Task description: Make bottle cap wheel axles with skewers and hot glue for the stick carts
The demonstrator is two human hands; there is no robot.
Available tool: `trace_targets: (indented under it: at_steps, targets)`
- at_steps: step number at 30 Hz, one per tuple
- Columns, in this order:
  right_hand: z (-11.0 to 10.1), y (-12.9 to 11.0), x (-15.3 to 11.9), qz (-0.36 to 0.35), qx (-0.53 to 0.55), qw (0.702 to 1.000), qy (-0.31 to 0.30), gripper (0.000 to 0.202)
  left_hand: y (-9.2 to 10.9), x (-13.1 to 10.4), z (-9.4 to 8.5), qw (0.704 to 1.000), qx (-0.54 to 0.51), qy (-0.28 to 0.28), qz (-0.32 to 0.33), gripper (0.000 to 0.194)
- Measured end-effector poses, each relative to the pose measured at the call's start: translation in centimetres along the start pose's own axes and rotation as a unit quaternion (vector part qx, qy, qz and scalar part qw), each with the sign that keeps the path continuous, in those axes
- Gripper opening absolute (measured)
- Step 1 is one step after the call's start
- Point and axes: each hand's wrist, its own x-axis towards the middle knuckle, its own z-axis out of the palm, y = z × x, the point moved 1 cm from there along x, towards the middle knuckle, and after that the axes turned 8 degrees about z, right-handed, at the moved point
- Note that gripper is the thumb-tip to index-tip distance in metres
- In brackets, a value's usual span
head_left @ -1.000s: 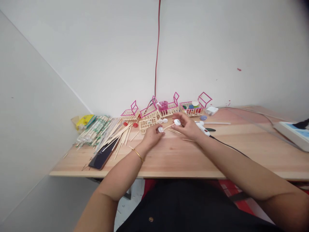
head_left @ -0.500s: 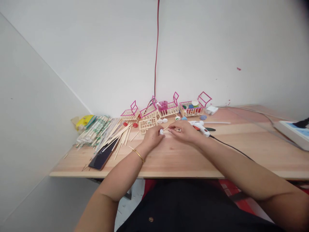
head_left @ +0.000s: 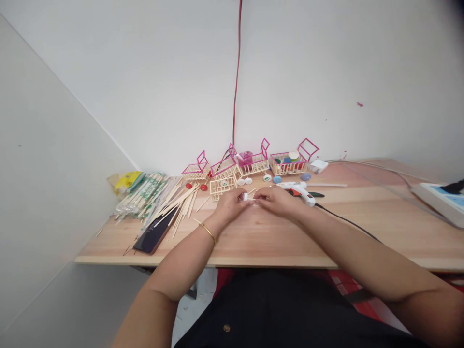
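Note:
Between the fingers of my left hand (head_left: 231, 205) is a white bottle cap (head_left: 245, 196), held on its edge. My right hand (head_left: 274, 200) is closed on a thin wooden stick (head_left: 253, 198) whose tip points at the cap. Whether stick and cap touch is too small to tell. Just beyond my hands sits a small crate of pale sticks (head_left: 223, 188), with two white caps (head_left: 244, 181) beside it. A white glue gun (head_left: 306, 194) lies right of my right hand.
Stick-built carts with pink rims (head_left: 253, 165) line the wall. At left are loose sticks (head_left: 181, 208), a phone (head_left: 154, 234) and bagged sticks (head_left: 141, 195). A power strip (head_left: 440, 203) stands at right, and the glue gun's black cord (head_left: 348, 223) crosses the table.
My right hand has turned and come closer to the left, its fingers more closed around the stick. The white cap in my left hand has tilted and shows more of its side.

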Motion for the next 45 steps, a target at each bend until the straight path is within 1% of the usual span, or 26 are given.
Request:
trace_targets:
  at_steps: [3,6,10,13,17,19,22,24,26,28,33,36,40,45]
  targets:
    - [0.1,0.0,0.0,0.007,0.001,1.0,-0.001,0.018,-0.3,0.0,0.1,0.999,-0.021,0.02,-0.021,0.038]
    - [0.2,0.0,0.0,0.015,-0.003,1.0,-0.01,0.017,-0.8,0.1,0.0,0.998,-0.031,0.057,-0.024,0.038]
    - [0.5,-0.1,0.0,0.009,0.006,1.0,-0.025,0.016,-1.3,0.4,-0.3,0.993,-0.04,0.104,-0.029,0.027]
    - [0.6,0.1,0.1,0.001,0.017,1.0,-0.011,0.016,-1.6,0.5,-0.4,0.991,-0.053,0.118,-0.045,0.016]
    - [0.2,0.4,0.3,0.011,0.031,0.999,0.014,0.019,-1.6,0.6,-0.6,0.985,-0.071,0.143,-0.061,0.015]
    - [0.0,0.3,0.2,0.017,0.038,0.999,0.017,0.019,-1.5,0.6,-1.1,0.979,-0.074,0.173,-0.074,0.015]
    - [-0.2,0.1,0.1,0.024,0.052,0.998,-0.01,0.019,-1.4,0.7,-2.2,0.965,-0.057,0.238,-0.092,0.016]
    - [0.0,0.0,0.0,0.018,0.057,0.997,-0.048,0.019,-1.6,0.8,-2.7,0.962,-0.033,0.25,-0.101,0.016]
    - [0.3,0.0,0.0,0.005,0.06,0.995,-0.084,0.02,-1.8,0.8,-2.9,0.965,-0.005,0.241,-0.105,0.014]
    - [0.4,0.1,0.0,-0.008,0.063,0.993,-0.102,0.021,-1.8,0.8,-2.8,0.969,0.024,0.225,-0.094,0.012]
    - [0.0,-0.1,-0.2,-0.017,0.048,0.994,-0.095,0.026,-1.3,0.7,-2.4,0.979,0.086,0.179,-0.047,0.012]
    - [-0.1,-0.3,-0.3,-0.022,0.069,0.991,-0.109,0.029,-0.9,0.5,-2.3,0.981,0.12,0.144,-0.057,0.017]
    - [0.3,-0.1,-0.4,-0.004,0.089,0.987,-0.137,0.028,-0.8,0.4,-2.1,0.978,0.173,0.099,-0.07,0.02]
    - [0.5,-0.1,-0.3,-0.006,0.088,0.985,-0.151,0.021,-1.2,0.2,-1.7,0.968,0.221,0.094,-0.074,0.017]
